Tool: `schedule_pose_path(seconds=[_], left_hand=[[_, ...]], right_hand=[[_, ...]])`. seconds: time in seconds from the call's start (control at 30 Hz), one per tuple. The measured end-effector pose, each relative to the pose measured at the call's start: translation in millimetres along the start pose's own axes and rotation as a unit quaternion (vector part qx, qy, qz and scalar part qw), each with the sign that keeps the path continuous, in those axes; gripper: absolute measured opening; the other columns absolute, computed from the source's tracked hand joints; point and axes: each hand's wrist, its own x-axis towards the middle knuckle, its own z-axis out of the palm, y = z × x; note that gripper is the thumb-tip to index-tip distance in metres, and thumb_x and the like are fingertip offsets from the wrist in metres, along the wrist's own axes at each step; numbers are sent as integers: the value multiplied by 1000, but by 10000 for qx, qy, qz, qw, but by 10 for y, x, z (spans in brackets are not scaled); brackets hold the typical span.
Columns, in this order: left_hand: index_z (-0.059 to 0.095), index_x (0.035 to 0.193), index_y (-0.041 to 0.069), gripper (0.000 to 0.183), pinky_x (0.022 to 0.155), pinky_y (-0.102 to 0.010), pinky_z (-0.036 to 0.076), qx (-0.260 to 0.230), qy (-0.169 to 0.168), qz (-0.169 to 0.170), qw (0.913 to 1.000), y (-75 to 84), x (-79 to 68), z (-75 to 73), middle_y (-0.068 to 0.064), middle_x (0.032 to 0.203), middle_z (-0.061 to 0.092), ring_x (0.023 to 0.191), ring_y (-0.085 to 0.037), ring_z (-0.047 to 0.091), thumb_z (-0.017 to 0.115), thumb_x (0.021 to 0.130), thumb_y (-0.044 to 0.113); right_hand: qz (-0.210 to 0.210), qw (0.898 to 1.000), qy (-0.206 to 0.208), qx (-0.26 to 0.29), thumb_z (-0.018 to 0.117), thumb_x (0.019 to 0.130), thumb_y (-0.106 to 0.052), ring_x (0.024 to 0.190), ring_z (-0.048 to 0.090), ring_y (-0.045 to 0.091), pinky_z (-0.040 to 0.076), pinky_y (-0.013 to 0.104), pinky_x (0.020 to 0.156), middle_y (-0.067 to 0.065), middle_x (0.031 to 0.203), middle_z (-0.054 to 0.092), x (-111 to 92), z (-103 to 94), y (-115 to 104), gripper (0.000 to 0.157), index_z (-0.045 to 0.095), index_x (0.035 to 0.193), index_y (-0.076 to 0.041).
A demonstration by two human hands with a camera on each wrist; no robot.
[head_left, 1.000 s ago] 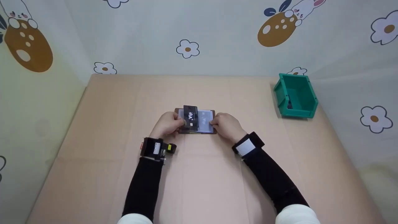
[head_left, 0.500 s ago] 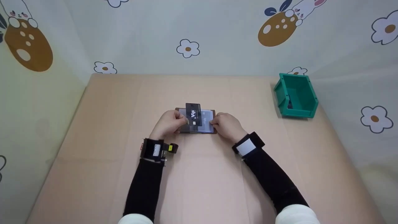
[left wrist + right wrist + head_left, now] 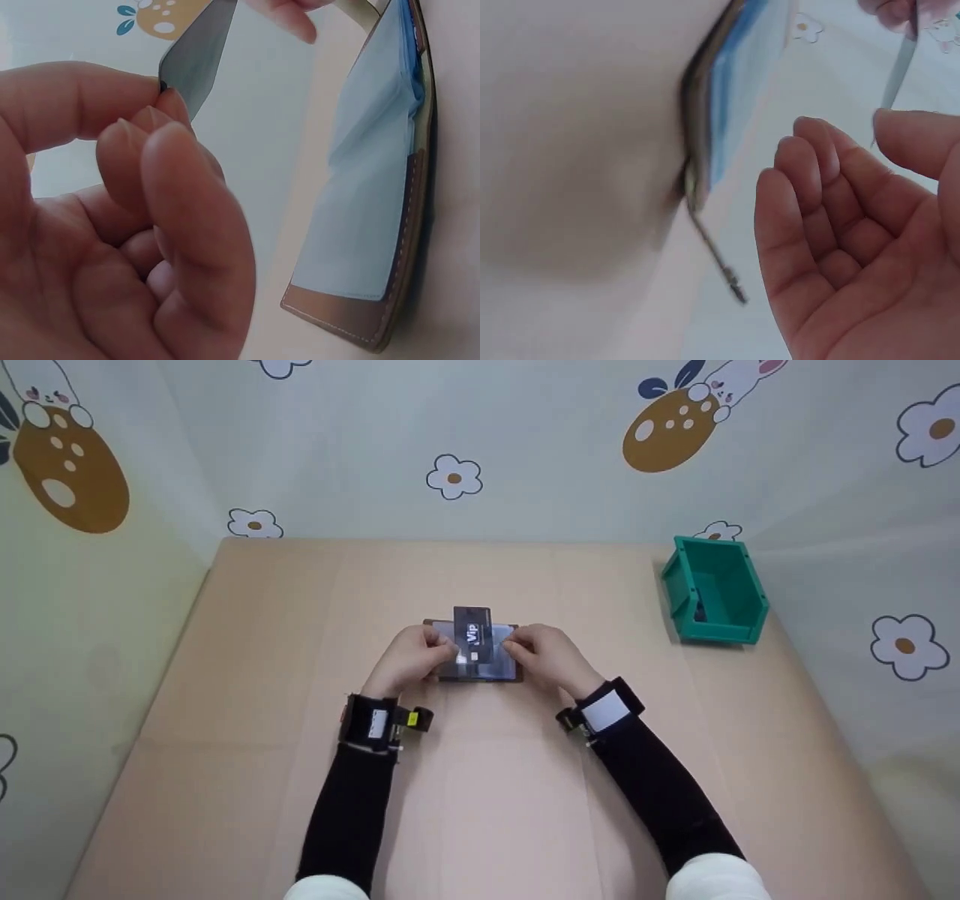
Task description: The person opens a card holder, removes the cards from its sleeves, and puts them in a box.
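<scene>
Since the earlier frames the black card marked "Vip" (image 3: 472, 631) has slid rightward and a little away from the person, so that from the head view it now overlaps the middle of the wallet (image 3: 504, 669) and pokes past its far edge. Meanwhile the right hand (image 3: 549, 656) has left the wallet's right end and drawn in toward the card.

The left hand (image 3: 409, 656), over the wallet's left end, has a closed grip: thumb and finger pinch the card by an edge, the other fingers curling beneath. Both wrist views show the card tilted and raised clear of the wallet. The right hand's grip is loosely curled over the wallet's right part, thumb apart from the fingers — whether it touches the card I cannot tell.

The wallet lies on the table (image 3: 480, 780), between the hands; its clear sleeves (image 3: 352, 217) show bluish inside a brown, stitched cover (image 3: 345, 309), with a thin tab (image 3: 716, 247) sticking out. Well to the right of the wallet, and beyond it, stands a green bin (image 3: 716, 634) — something small and dark inside, too little to name.
</scene>
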Motion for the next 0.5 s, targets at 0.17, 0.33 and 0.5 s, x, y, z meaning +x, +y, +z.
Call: schedule_pose_path(seconds=[0.17, 0.33, 0.5], left_hand=[[60, 74, 9, 18, 61, -38, 52, -43, -83, 94, 9999, 33, -13, 30, 1, 65, 50, 55, -14, 51, 64, 90, 16], [54, 67, 11, 26, 56, -32, 50, -6, -193, 264, 9995, 32, -7, 60, 4, 60, 46, 54, -11, 48, 63, 91, 15], [55, 65, 11, 27, 48, -24, 39, 24, -217, 373, 9991, 17, -3, 96, 4, 58, 47, 51, -10, 46, 64, 90, 14]], right_hand=[[349, 9954, -247, 853, 56, 101, -31, 71, 53, 17, 43, 32, 67, 1, 78, 60, -12, -33, -106, 31, 69, 93, -3], [584, 9912, -344, 1136, 57, 101, -28, 67, 54, 15, 43, 30, 63, 5, 75, 60, -7, -45, -148, 27, 65, 86, -7], [602, 9902, -401, 1195, 58, 101, -28, 65, 54, 15, 43, 29, 62, 4, 73, 60, -5, -44, -159, 27, 62, 83, -8]])
